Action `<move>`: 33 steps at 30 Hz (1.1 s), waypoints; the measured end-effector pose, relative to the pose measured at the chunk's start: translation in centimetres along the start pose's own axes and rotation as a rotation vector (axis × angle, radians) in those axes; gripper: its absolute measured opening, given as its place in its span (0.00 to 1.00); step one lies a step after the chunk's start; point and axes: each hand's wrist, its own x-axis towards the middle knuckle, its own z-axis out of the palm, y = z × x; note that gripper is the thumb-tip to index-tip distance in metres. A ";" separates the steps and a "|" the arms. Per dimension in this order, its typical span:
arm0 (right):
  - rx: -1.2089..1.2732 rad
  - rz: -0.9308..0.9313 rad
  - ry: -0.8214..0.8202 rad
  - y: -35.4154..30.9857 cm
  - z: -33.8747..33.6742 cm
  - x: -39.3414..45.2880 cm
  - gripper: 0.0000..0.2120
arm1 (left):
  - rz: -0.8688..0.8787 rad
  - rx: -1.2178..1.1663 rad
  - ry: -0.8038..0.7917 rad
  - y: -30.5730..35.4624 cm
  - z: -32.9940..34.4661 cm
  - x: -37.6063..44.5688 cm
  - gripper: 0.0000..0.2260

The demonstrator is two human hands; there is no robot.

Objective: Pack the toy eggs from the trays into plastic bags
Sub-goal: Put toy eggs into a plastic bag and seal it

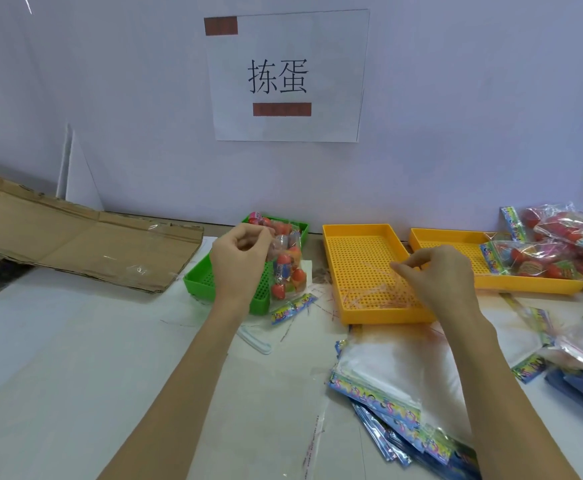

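Observation:
A green perforated tray holds red and orange toy eggs, most of them inside a clear plastic bag lying across it. My left hand hovers over this tray with fingers curled, pinching the bag's upper edge. My right hand is over the near yellow tray and pinches a thin clear plastic bag that lies in it. No eggs show in that yellow tray.
A second yellow tray at the right carries filled egg bags, with more bags behind. A stack of flat bags with colourful headers lies near my right arm. Flattened cardboard lies at the left, a wall with a paper sign behind.

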 end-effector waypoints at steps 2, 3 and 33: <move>0.019 0.021 0.005 0.4 -0.5 0.2 0.10 | 0.006 -0.011 -0.044 0.2 0.1 0.0 0.08; 0.020 0.022 -0.008 0.6 -0.7 0.3 0.09 | 0.006 -0.025 -0.081 0.3 0.1 -0.1 0.07; 0.427 -0.200 -0.296 -5.2 1.1 -2.0 0.10 | -0.131 -0.329 -0.226 0.6 0.9 -0.5 0.05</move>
